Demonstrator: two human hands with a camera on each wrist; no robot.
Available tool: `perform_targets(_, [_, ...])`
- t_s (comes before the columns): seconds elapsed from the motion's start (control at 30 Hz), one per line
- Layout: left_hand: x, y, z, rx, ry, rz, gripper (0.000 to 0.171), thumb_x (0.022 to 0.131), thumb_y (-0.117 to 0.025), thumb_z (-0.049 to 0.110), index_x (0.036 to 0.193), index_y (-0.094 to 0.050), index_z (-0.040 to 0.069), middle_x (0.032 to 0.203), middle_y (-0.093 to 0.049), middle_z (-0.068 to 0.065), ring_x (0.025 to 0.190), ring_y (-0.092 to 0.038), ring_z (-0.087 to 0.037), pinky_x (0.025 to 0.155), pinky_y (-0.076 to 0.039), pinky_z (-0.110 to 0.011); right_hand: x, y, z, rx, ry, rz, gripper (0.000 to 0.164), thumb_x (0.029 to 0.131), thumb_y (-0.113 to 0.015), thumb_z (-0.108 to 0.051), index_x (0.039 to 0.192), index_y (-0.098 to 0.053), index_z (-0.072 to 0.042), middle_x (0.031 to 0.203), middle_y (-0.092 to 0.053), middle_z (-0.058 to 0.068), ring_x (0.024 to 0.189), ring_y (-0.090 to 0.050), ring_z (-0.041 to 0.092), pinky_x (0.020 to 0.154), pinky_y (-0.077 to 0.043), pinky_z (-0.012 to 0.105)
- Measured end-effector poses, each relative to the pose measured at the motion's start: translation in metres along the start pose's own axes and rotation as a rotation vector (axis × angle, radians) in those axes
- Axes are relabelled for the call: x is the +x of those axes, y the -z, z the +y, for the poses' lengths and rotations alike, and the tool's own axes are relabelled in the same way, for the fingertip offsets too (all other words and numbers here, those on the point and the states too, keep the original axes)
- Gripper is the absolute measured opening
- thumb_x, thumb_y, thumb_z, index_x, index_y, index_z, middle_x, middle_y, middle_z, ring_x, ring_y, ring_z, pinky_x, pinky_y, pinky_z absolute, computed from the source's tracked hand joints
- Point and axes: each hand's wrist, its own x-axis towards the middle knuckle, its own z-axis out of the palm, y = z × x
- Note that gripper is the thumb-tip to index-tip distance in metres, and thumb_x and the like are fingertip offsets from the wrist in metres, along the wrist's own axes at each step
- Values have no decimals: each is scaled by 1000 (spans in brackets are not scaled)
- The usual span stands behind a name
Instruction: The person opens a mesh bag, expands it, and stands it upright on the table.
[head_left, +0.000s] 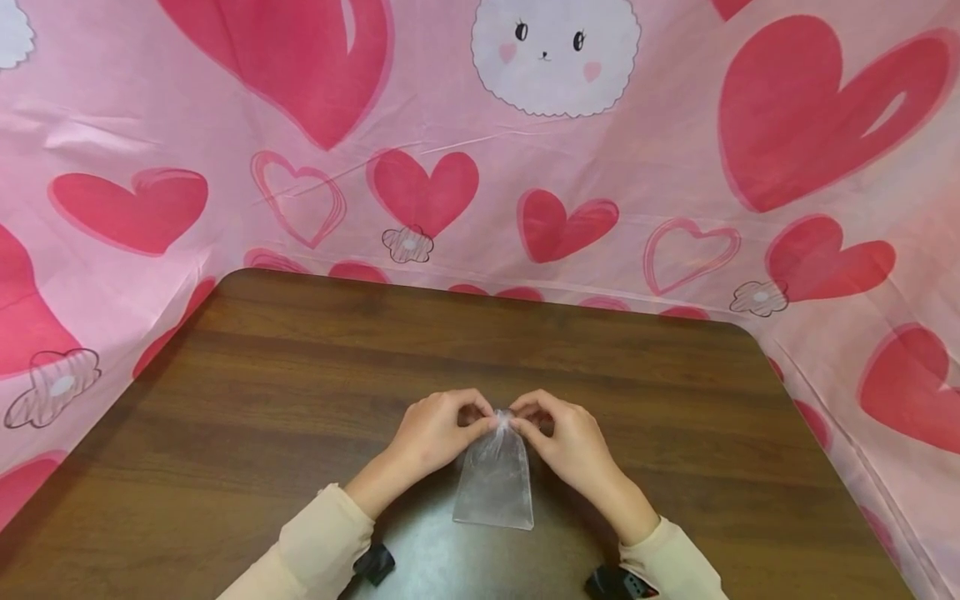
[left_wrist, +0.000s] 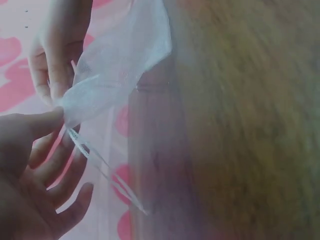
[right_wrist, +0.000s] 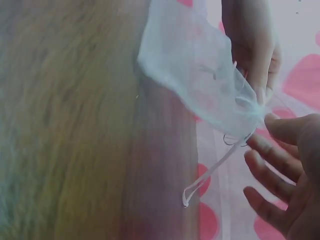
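Observation:
A sheer white drawstring pouch [head_left: 495,487] hangs between both hands, its neck gathered into pleats at the top. My left hand [head_left: 435,429] pinches one side of the neck between thumb and index finger. On the other side, my right hand [head_left: 566,437] pinches it the same way. White cord loops [left_wrist: 107,172] dangle below the left fingers in the left wrist view. Another thin cord loop [right_wrist: 205,177] hangs by the right fingers in the right wrist view. Nothing shows inside the see-through mesh.
Beneath the hands is a dark brown wooden table [head_left: 300,350] with rounded far corners. A pink cloth [head_left: 480,108] printed with hearts hangs behind and along its sides. Black wrist devices [head_left: 375,564] sit near the cream sleeves [head_left: 322,542].

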Motion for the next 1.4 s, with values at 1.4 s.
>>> perform_targets(1.4, [-7,5,11,-36,-25,160,8,85,-78,33,86,-71,31,73,-59,24,75,-63,-13,68,-45,-34,-7,3,-8,123,-103,65,9,88,-75,-7,91,-68,-12,84,-68,-9,78,-63,8,74,-54,37])
